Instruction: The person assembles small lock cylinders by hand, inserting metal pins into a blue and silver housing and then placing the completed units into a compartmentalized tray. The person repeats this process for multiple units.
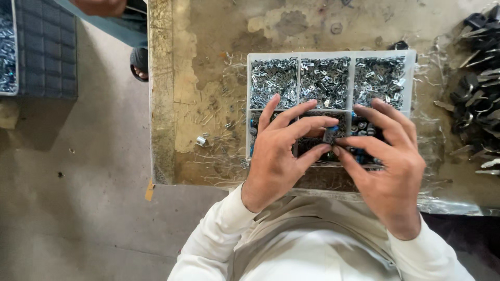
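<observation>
A white divided tray (350, 54) lies on the worn workbench (208, 104). Its far three compartments hold several small silver metal clips (325, 80); the near compartments hold small dark parts, mostly hidden under my hands. My left hand (278, 151) and my right hand (388, 161) meet over the near middle compartment. Together their fingertips pinch a small dark part with a blue edge (330, 135). Both hands have their other fingers spread over the tray.
Black-headed keys (476, 99) lie piled at the bench's right edge. Loose metal clips (200, 140) are scattered left of the tray. Another person's foot (138, 62) stands at the bench's far left corner. A dark mat (46, 47) lies on the floor at left.
</observation>
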